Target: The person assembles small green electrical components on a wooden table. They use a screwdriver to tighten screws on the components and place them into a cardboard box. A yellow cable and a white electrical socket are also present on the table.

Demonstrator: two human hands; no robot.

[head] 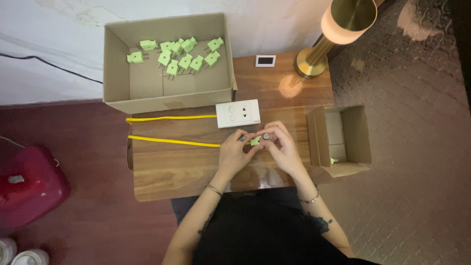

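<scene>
Pale green, the small plug (255,141) sits pinched between both hands over the near middle of the wooden table (171,169). The left hand (234,153) grips its left side with curled fingertips, and the right hand (280,146) closes on its right side, thumb and forefinger pressed together around it. Just beyond the hands lies a white socket block (238,113), with a yellow cable (169,142) running left from it in two lines. At the far left, a large open cardboard box (117,78) holds a scatter of green plugs (177,55). To the right of the hands stands a smaller cardboard box (356,132), open. A brass lamp (333,34) stands at the far right corner, a small white card (265,61) beside it.
</scene>
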